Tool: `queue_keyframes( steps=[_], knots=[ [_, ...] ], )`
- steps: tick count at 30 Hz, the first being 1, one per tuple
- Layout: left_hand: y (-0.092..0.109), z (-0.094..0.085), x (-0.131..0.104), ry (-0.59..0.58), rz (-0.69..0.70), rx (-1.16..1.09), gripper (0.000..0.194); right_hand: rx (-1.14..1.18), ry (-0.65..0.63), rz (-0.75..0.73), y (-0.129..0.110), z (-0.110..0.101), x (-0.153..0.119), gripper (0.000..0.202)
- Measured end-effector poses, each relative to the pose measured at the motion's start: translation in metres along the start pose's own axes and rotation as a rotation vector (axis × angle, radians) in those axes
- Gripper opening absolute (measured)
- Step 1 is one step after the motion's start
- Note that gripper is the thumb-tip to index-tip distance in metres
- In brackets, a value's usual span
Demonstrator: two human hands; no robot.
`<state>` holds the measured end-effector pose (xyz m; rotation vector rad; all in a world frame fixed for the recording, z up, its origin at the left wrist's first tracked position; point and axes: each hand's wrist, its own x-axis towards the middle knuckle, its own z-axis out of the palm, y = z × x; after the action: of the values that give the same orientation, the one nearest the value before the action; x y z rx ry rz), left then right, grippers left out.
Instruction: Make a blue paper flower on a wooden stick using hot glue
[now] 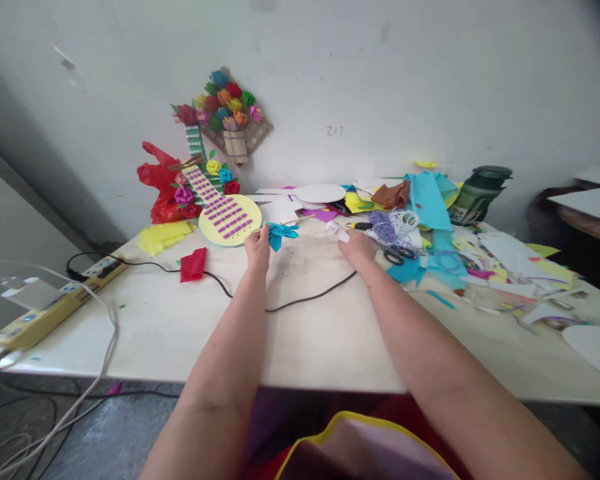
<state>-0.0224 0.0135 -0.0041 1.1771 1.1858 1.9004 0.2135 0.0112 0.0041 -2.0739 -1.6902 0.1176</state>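
My left hand (258,245) is closed in a pinch on a blue crepe-paper flower (282,233) over the middle of the table. A thin wooden stick (300,219) shows behind the flower, pointing right; I cannot tell whether it belongs to it. To the right, my right hand (359,249) has its fingers round a small white object (336,231) that looks twisted or rolled; its kind is unclear. Right beside that hand lie black-handled scissors (399,255), a yellow-and-black handled tool (359,226) and a tangle of purple and white cord (394,227).
A yellow paper guitar (247,212) with purple strips leans at the back left. Red paper (193,265) lies near a black cable (300,305) crossing the table. Left is a power strip (35,321); right, paper scraps (520,267) and a green bottle (480,197).
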Motion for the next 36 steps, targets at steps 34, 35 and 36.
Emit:
queue_keyframes(
  steps=[34, 35, 36],
  knots=[
    [-0.003, 0.006, -0.007, -0.167, -0.109, 0.04, 0.041, 0.836, -0.33, -0.346, -0.028, -0.014, -0.021, 0.03],
    [-0.003, 0.006, -0.007, -0.169, -0.111, 0.04, 0.041, 0.823, -0.32, -0.359, -0.028, -0.013, -0.021, 0.03],
    [-0.003, 0.006, -0.007, -0.169, -0.114, 0.038, 0.041, 0.809, -0.31, -0.37, -0.027, -0.012, -0.02, 0.029]
  ],
)
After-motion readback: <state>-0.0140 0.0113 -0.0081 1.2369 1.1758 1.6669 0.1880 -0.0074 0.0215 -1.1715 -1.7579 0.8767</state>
